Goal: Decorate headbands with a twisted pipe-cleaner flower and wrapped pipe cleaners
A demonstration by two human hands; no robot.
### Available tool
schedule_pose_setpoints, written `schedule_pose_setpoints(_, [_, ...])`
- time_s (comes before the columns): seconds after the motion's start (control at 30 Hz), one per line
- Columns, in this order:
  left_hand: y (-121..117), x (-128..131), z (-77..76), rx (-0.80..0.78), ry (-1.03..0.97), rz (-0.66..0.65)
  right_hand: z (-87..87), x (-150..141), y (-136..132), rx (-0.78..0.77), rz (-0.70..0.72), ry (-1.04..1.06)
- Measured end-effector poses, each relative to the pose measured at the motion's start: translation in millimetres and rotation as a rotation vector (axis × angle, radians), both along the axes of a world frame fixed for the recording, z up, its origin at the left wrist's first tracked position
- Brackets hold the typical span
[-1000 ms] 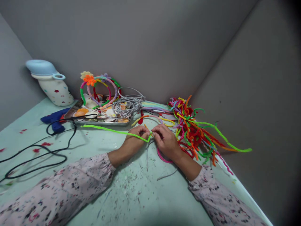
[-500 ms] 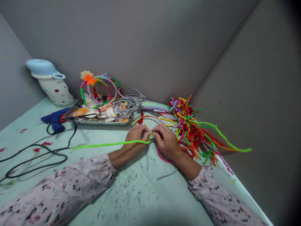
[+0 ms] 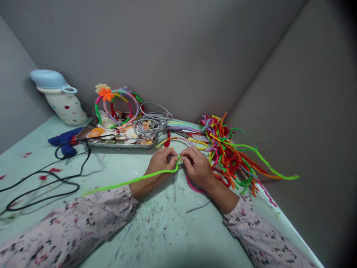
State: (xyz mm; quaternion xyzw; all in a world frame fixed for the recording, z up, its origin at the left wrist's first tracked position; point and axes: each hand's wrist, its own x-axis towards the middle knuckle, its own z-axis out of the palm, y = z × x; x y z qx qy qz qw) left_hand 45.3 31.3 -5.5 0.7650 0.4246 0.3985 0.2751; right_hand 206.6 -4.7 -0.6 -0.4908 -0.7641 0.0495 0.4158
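My left hand (image 3: 161, 162) and my right hand (image 3: 196, 167) meet fingertip to fingertip, both closed in a pinch. Between them is the near end of a bright green pipe cleaner (image 3: 156, 173), bent at the fingertips; its long tail runs left across my left wrist to the sleeve. Bits of orange and yellow fuzz show at the pinch, and my fingers hide how the pieces join. A curved band wrapped in yellow, orange and purple (image 3: 178, 138) arches behind my hands. A pink curve (image 3: 193, 186) shows beneath my right hand, near thin grey wire ends (image 3: 198, 207).
A tangled heap of coloured pipe cleaners (image 3: 231, 160) lies right. Behind stand a metal tray (image 3: 125, 146) of shells, flower-topped hoops (image 3: 122, 93) and a grey wire coil (image 3: 153, 124). Leftward are a blue glue gun (image 3: 65, 139), its black cord (image 3: 55, 178) and a bottle (image 3: 65, 106).
The green pipe cleaner's free tail has swung down toward me, from near the tray to across my left wrist and sleeve. Both hands have stayed pinched in nearly the same place.
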Motion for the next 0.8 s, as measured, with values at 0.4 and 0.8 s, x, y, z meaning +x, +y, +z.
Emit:
schedule_pose_setpoints(0.4, [-3.3, -1.4, 3.5, 0.038, 0.048, -0.011, -0.8, 0.5, 0.3, -0.013, -0.002, -0.009])
schedule_pose_setpoints(0.8, [-4.3, -0.3, 3.7, 0.002, 0.02, 0.012, -0.2, 0.2, -0.5, -0.006, 0.002, -0.016])
